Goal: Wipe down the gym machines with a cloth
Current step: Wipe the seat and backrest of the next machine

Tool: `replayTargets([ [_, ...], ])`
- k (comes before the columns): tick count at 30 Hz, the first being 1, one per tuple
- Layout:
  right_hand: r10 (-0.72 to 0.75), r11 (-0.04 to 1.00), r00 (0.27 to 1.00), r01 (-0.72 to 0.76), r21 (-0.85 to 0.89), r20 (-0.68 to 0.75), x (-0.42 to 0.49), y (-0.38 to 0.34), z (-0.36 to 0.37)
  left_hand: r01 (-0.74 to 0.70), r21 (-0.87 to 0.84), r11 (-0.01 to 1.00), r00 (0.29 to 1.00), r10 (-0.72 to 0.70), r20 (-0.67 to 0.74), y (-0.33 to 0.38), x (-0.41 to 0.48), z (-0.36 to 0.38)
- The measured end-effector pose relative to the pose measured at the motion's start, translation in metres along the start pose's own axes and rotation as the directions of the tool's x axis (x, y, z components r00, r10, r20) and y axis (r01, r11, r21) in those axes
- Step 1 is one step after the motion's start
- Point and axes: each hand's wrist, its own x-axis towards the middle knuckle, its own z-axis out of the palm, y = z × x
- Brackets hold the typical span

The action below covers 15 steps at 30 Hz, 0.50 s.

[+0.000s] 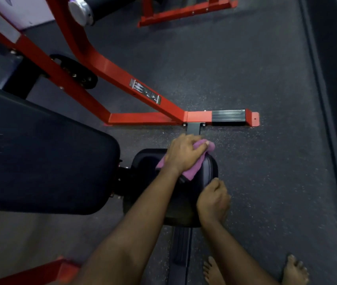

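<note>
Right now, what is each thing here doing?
purple cloth: bunched, pressed on the seat pad.
seat pad: under the cloth, held at its edge.
left hand: grips the cloth.
right hand: fingers curled on the seat's edge.
back pad: untouched.
red frame: standing on the floor.

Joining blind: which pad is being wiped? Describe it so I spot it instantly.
Find the red frame on the dark floor, then the large black backrest beside it. Right of that backrest sits the small black seat pad, the only pad with a purple cloth on it, under the left hand.
</note>
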Motion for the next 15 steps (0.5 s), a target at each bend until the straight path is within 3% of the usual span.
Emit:
replayTargets([
  [3, 0.077, 0.997, 0.995, -0.074, -0.035, 0.070, 0.007, -0.020, 0.000, -0.063, -0.045, 0.997, 0.973, 0.051, -0.225, -0.035, -0.043, 0.003],
  [5, 0.062, 0.993, 0.995, -0.054, -0.102, 0.080, 0.018, -0.037, 0.005, 0.042, -0.058, 0.997, 0.966, -0.055, -0.251, -0.049, -0.050, 0.005],
  [10, -0.136, 0.956, 0.990, 0.121, -0.268, -0.037, 0.029, -0.053, 0.025, 0.225, 0.087, 0.970, 0.972, -0.218, -0.083, -0.059, -0.012, -0.009],
  [12, -0.180, 0.940, 0.983, 0.157, -0.302, -0.048, 0.030, -0.051, 0.026, 0.334, 0.103, 0.937, 0.941, -0.337, 0.013, -0.058, 0.003, -0.017],
  [15, -0.186, 0.929, 0.981, 0.158, -0.334, -0.053, 0.030, -0.051, 0.027, 0.405, 0.135, 0.904, 0.913, -0.407, -0.009, -0.044, 0.004, -0.013],
])
